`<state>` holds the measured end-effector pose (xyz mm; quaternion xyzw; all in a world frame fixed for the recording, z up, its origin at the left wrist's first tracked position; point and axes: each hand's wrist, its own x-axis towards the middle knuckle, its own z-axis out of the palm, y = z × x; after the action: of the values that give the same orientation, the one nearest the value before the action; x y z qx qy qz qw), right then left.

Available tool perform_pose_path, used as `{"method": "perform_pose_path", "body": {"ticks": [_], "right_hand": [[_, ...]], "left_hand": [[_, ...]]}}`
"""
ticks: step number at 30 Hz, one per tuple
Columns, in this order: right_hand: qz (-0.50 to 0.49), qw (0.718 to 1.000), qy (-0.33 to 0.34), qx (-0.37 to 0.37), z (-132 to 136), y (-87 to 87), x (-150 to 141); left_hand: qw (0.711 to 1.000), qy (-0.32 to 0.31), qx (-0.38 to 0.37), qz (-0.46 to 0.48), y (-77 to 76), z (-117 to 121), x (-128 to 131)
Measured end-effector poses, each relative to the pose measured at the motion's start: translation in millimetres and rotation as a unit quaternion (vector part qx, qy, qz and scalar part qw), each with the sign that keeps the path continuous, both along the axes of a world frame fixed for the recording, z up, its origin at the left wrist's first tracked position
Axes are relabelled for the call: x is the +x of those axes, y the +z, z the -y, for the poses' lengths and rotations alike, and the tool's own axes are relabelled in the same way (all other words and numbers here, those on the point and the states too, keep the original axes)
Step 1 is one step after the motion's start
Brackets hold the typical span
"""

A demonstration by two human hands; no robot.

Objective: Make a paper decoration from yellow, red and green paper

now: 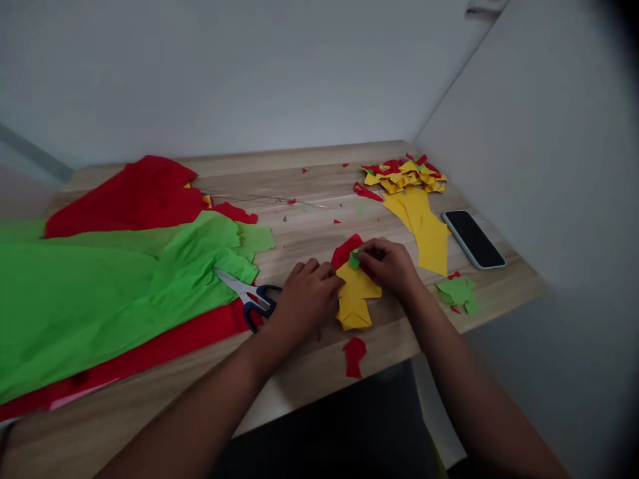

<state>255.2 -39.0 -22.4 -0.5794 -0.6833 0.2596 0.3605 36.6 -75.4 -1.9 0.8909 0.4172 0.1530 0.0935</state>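
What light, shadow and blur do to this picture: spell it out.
Head view: lighting dim and flat, with only soft shadows on the table; head view: a black vignette darkens the right edge, heaviest in the corners; head view: the phone screen shows no strong glare; head view: the green scrap in the right hand looks soft, its fine creases unreadable.

Yellow cutout [355, 293], green scrap [354, 260], bright green sheet [100, 293], navy-handled scissors [246, 291], pale wood-grained table [309, 236]

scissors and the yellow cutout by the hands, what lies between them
In the head view, the left hand lies between the scissors and the yellow cutout, at the cutout's left edge, hiding most of the stretch.
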Motion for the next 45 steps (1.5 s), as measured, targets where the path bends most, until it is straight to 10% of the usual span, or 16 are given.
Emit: {"method": "perform_pose_path", "body": {"ticks": [27, 45], "right_hand": [[0.163, 0.985, 0.042, 0.023, 0.3, 4.4, -9.7], [0.073, 0.996, 0.041, 0.03, 2.3, 6.0, -8.9]], "left_hand": [[0.999, -0.04, -0.029, -0.018, -3.6, 8.9, 4.4], [0.997, -0.028, -0.037, 0.057, -2.7, 5.8, 1.6]]}}
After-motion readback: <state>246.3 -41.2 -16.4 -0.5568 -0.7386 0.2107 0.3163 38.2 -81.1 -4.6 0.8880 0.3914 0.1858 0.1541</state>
